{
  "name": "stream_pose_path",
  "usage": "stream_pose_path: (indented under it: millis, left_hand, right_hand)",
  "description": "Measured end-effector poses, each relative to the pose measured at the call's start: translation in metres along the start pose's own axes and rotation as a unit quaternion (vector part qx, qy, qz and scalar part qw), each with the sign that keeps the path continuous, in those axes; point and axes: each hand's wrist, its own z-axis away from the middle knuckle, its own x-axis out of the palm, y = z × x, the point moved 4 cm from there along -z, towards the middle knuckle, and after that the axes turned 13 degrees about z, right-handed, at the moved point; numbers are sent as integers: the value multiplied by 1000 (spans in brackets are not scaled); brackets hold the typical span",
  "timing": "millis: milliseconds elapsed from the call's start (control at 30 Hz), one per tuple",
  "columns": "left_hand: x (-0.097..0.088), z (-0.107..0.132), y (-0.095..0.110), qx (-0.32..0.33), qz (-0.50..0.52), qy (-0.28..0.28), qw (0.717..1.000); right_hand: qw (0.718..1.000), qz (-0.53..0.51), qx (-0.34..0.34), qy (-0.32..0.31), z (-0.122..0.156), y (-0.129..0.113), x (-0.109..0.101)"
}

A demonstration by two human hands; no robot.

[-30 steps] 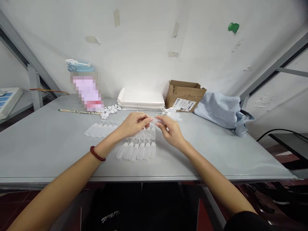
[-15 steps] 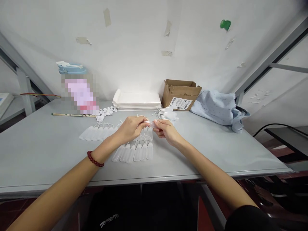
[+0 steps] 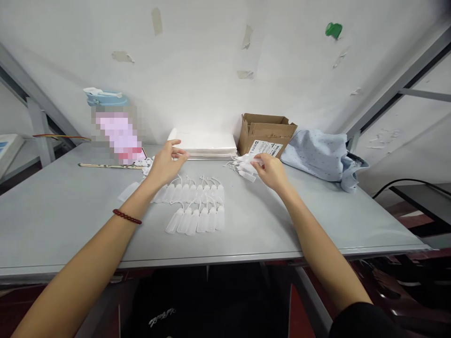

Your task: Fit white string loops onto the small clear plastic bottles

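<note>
My right hand [image 3: 270, 170] is at a small pile of translucent plastic bottles [image 3: 245, 172], its thumb and fingers closed on one small plastic bottle [image 3: 254, 160]. My left hand [image 3: 168, 162] hovers in front of the stack of white envelopes, fingers apart and nothing visible in them. Below it, a back row of bottles with thin white cords [image 3: 188, 193] lies on the table, partly covered by my left wrist. Closer to me is a shorter front row of the same bottles [image 3: 202, 219]. White caps [image 3: 146, 164] are partly hidden behind my left forearm.
White envelopes [image 3: 211, 143] are stacked against the wall, beside an open cardboard box [image 3: 266, 131]. To its right lies a light blue cloth [image 3: 315, 155]. A thin stick [image 3: 105, 166] and a blurred pink item [image 3: 118, 136] are on the left of the grey table [image 3: 253, 230].
My hands, together at a small white piece before, have parted. The left moved left and up toward the caps and envelopes; the right moved to the bottle pile and grips a bottle there.
</note>
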Motion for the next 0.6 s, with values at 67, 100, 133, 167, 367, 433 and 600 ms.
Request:
stream_pose_path:
  millis: [67, 100, 133, 167, 367, 433, 600]
  left_hand:
    - [-9, -7, -11, -24, -1, 27, 999]
    - [-12, -10, -15, -34, -1, 37, 999]
    - [-15, -11, -18, -43, -1, 43, 998]
    - [-17, -12, -20, -53, -1, 47, 997]
    - [-22, -9, -15, -99, 15, 48, 994]
    - [-24, -9, -13, -109, 8, 55, 993]
    - [-33, -12, -15, -96, -40, 67, 992]
  right_hand:
    - [1000, 15, -18, -18, 2, -4, 4]
    - [999, 22, -26, -30, 3, -8, 6]
    - [998, 32, -32, -43, 4, -11, 7]
    - [997, 46, -36, -54, 5, -14, 8]
    - [988, 126, -55, -65, 9, -19, 6]
    - [985, 139, -62, -79, 9, -18, 7]
    - [987, 123, -60, -84, 9, -17, 8]
